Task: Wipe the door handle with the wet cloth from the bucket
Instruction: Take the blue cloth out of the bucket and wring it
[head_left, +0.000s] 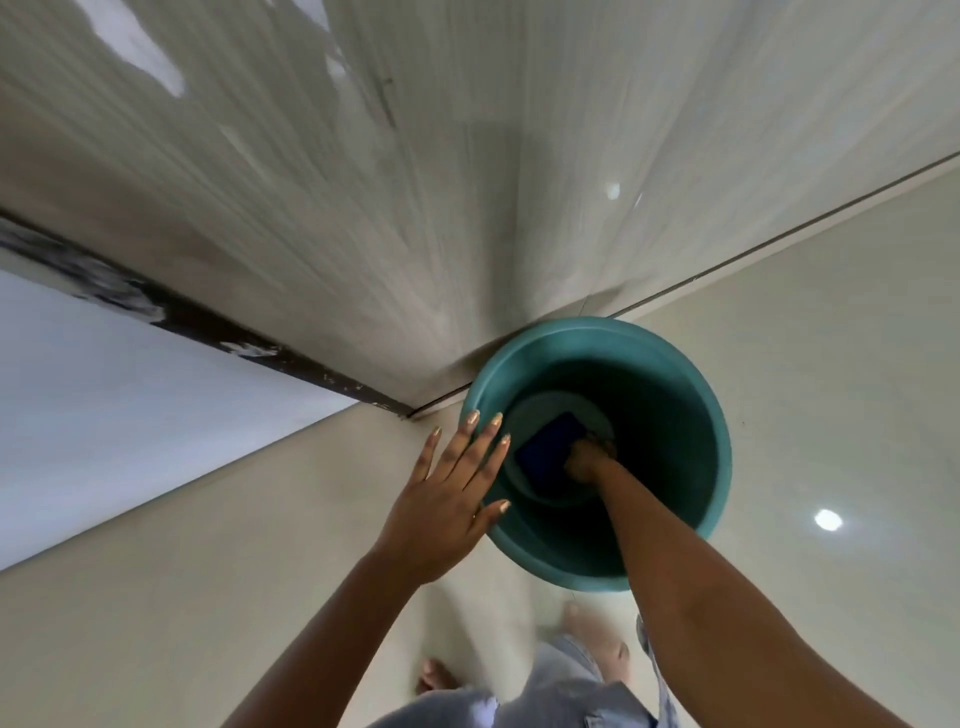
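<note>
A teal bucket (675, 374) stood on the pale tiled floor (208, 597), its far rim right against the foot of a grey wood-grain panel (415, 182), where a dark seam ran along the floor's edge. The right hand (587, 460) was deep inside the bucket, down at the bottom, touching the near-right corner of a dark blue cloth (550, 444) that lay flat there; whether its fingers had closed on the cloth could not be told, since the hand was small and shadowed. The left hand (447, 514) was spread flat over the bucket's left rim, fingers (485, 441) splayed and straight, gripping nothing. To the left a dark chipped strip (208, 322) bordered a white surface (104, 389). Open tile lay to the bucket's right and on the near side, where bare feet (434, 675) and pale denim (561, 696) showed, blurred. No door handle was in view.
</note>
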